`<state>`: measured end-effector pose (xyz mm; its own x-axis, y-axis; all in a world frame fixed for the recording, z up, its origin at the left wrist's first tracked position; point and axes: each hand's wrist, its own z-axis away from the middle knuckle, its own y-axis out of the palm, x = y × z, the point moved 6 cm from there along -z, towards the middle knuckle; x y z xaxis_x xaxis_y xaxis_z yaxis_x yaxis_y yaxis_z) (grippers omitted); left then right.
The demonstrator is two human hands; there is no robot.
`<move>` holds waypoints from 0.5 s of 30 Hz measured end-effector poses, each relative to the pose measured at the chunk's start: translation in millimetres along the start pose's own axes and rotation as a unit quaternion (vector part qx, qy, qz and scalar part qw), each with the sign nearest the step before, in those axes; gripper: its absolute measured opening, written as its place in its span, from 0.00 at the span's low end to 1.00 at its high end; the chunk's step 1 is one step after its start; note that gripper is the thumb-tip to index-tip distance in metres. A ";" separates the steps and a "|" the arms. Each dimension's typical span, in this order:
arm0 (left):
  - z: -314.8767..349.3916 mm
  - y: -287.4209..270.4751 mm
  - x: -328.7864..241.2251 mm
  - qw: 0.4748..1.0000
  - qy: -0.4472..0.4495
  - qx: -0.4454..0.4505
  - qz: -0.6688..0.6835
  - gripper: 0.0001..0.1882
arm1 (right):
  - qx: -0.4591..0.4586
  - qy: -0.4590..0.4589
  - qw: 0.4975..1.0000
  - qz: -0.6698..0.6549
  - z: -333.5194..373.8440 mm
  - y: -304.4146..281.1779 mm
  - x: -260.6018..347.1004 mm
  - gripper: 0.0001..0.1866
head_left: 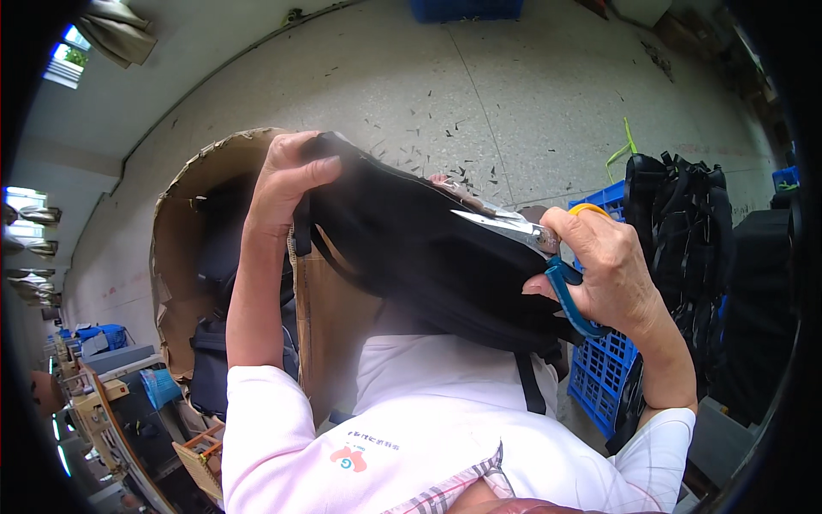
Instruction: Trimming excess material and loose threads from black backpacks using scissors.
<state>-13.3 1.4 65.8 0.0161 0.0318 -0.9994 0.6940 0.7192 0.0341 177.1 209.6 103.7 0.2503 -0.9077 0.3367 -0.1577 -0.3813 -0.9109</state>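
My left hand [285, 177] grips the upper left end of a black fabric bag [419, 240], thumb on top and fingers behind it. The bag spreads across in front of my body, with a thin strap hanging at its left side. In my right hand [615, 267] is a pair of scissors [505, 225], one handle loop blue and the other yellow. Its metal blades point left, slightly parted, along the bag's upper edge. I cannot tell whether the blades touch a thread or the cloth.
To the left stands a torn-edged cardboard box [175, 248] with black bags inside. At the right is a blue plastic crate [604, 377], with a pile of black bags [681, 214] beside it. Small dark scraps lie scattered on the floor [360, 94]. Another blue bin [467, 8] sits far ahead.
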 end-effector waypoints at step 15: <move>-0.3 1.1 -0.9 1.000 -0.017 -0.012 -0.010 0.14 | -0.035 -0.029 0.999 0.005 -18.1 -1.3 5.1 0.25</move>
<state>-12.8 2.4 66.8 0.0275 -0.0065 -0.9996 0.6773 0.7356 0.0139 161.4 202.2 110.9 0.3036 -0.9006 0.3111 -0.2260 -0.3853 -0.8947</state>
